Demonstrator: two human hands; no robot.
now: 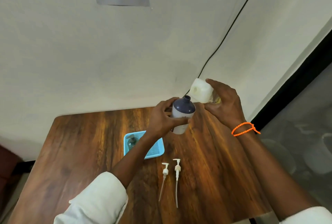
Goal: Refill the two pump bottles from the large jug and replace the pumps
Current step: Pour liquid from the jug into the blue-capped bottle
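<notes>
My left hand (pixel 164 118) grips a white bottle with a dark blue shoulder and open neck (pixel 182 113), held above the table and tilted toward the right. My right hand (pixel 224 103) holds the large white jug (pixel 201 90) tipped over, its mouth close to the bottle's neck. I cannot tell whether liquid is flowing. A second, teal-tinted bottle (pixel 132 143) lies in the blue tray (pixel 158 150), partly hidden by my left forearm. Two white pumps with long tubes (pixel 164 173) (pixel 177 171) lie side by side on the table near me.
The wooden table (pixel 80 152) stands against a white wall. A black cable (pixel 224 39) runs down the wall behind the jug. An orange band (pixel 245 128) circles my right wrist. To the right of the table lies grey floor (pixel 296 152).
</notes>
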